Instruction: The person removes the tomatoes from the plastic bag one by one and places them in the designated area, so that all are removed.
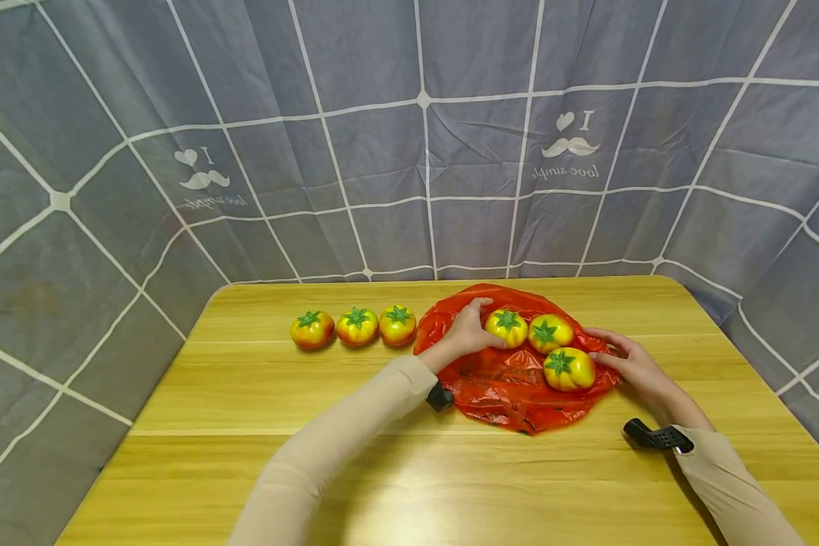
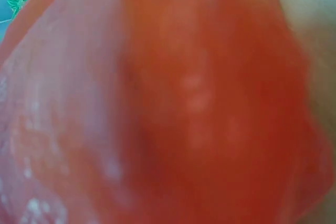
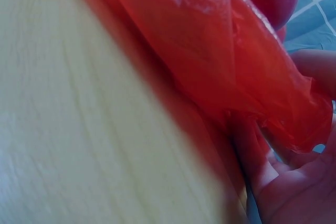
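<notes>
A red plastic bag (image 1: 491, 394) lies spread on the table, with three yellow-red tomatoes (image 1: 570, 370) with green star-shaped tops on it. My left hand (image 1: 467, 332) comes in from the left and holds the leftmost tomato on the bag (image 1: 507, 327) between thumb and fingers. At the bag's right edge, my right hand (image 1: 638, 368) grips the plastic, beside the nearest tomato. In the right wrist view, the thumb and fingers (image 3: 315, 69) lie on both sides of the red plastic (image 3: 210, 56). Blurred red plastic (image 2: 199, 103) fills most of the left wrist view.
Left of the bag, three more tomatoes (image 1: 358, 327) stand in a row on the wooden table (image 1: 259, 379). A grey cloth (image 1: 382, 167) with white lines hangs behind the table and along its sides.
</notes>
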Tool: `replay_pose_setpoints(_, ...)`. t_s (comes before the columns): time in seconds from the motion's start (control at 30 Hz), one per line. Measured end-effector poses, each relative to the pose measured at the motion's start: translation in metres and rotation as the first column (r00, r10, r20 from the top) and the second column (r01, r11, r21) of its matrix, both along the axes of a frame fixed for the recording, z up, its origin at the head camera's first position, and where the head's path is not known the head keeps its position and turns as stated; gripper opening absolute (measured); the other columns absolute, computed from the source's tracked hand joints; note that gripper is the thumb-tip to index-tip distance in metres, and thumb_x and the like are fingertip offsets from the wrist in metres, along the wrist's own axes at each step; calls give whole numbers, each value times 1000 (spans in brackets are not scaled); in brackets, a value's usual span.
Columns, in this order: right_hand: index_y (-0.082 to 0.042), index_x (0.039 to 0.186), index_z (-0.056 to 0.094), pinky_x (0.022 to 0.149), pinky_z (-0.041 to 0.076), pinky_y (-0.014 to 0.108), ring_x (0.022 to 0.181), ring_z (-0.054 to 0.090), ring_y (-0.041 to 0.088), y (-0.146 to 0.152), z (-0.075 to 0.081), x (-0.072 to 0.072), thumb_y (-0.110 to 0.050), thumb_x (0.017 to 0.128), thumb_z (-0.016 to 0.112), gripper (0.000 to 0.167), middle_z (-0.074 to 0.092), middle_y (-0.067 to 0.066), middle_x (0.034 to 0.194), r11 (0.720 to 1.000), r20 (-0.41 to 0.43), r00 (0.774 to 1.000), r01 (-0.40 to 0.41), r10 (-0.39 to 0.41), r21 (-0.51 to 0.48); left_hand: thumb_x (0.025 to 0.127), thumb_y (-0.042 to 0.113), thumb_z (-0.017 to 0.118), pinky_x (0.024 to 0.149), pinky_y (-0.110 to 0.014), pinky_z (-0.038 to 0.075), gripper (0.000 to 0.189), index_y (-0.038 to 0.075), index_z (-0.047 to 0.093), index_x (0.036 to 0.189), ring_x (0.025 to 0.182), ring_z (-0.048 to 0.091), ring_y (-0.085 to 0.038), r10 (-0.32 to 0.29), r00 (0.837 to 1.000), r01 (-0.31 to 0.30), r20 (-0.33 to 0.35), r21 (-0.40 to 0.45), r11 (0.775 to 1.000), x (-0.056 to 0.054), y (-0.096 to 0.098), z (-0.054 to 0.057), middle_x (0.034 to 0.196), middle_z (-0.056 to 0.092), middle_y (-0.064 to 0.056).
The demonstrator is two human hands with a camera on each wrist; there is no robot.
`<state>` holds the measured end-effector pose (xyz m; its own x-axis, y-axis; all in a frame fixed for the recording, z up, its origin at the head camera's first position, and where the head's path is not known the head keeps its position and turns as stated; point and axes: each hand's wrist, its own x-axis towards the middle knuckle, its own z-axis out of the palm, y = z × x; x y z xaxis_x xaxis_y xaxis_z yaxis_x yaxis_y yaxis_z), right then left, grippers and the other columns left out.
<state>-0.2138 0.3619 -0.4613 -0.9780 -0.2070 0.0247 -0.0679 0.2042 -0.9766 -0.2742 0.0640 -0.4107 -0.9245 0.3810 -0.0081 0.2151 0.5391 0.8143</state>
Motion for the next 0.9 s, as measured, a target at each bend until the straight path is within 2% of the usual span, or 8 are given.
replay_pose_setpoints(0.33,-18,133,55,75,54,16,92,62,-5,0,0,1,-10,95,58,39,61,-25,108,999,25,1000,-3,4,-50,73,11,81,108,-35,40,78,4,41,140,122,51,-29,6,1000,-6,16,-2,1000,1,4,-2,137,50,-18)
replay_pose_setpoints(0.57,-19,131,56,73,55,18,91,64,-2,0,1,1,-7,94,58,39,64,-20,108,991,29,999,-26,30,-128,73,10,81,109,-37,40,75,3,43,138,122,51,-30,-3,1000,3,27,-6,1000,0,5,-6,135,51,-19)
replay_pose_setpoints(0.9,-11,135,54,76,53,14,94,61,-7,3,0,2,-6,94,58,42,61,-25,110,998,-12,1000,-21,20,-61,76,9,79,108,-36,41,72,3,43,139,120,52,-29,-3,999,4,32,-40,999,2,10,-10,134,52,-18)
